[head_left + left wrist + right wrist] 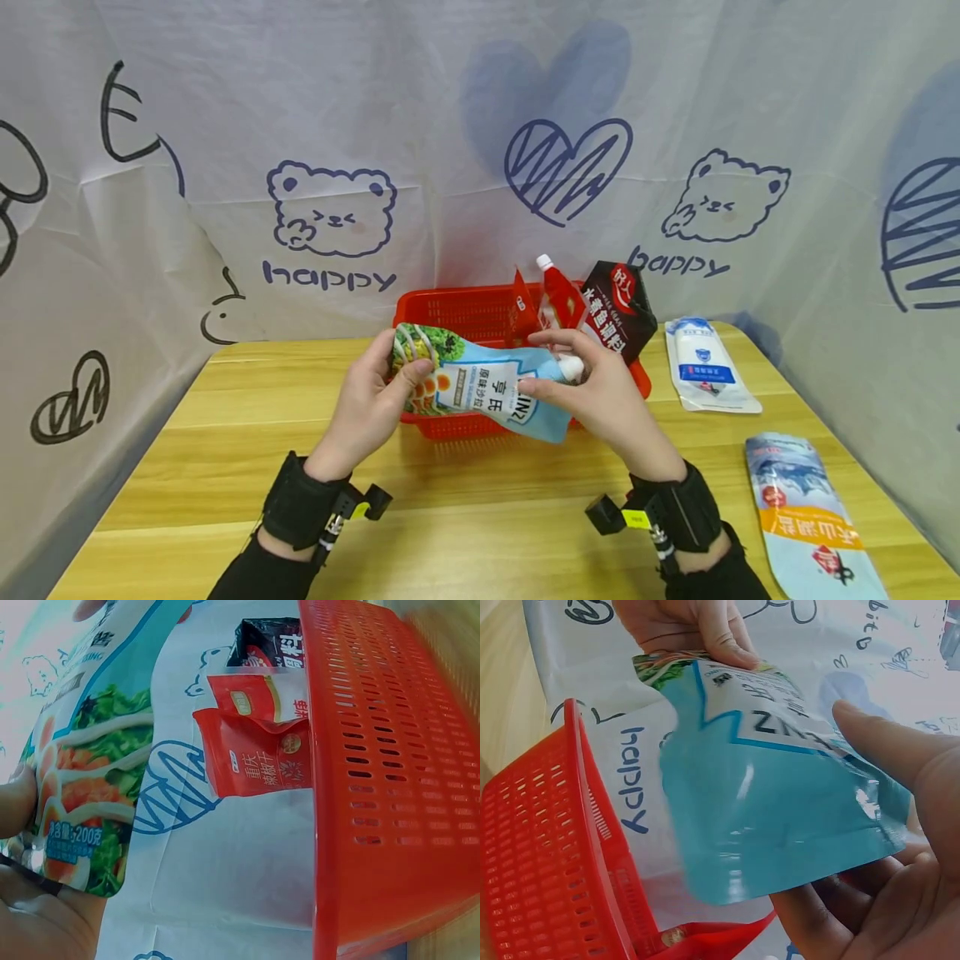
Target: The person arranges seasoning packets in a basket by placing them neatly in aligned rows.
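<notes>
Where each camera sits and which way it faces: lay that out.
Head: worn on the head, facing forward and down at the pouch and red basket; left hand, right hand and black sleeves show.
Left wrist: on that wrist, facing the pouch's food-picture end and the basket; part of the left hand shows, plus a fingertip up top.
Right wrist: on that wrist, facing the pouch's blue end; both hands show partly.
Shared: both wrist views show pouch and basket.

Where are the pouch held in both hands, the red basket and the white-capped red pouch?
Held pouch (480, 387): head view, on its printed front.
Red basket (540, 847): right wrist view, on its slotted outer wall.
White-capped red pouch (561, 296): head view, on its body below the cap.
</notes>
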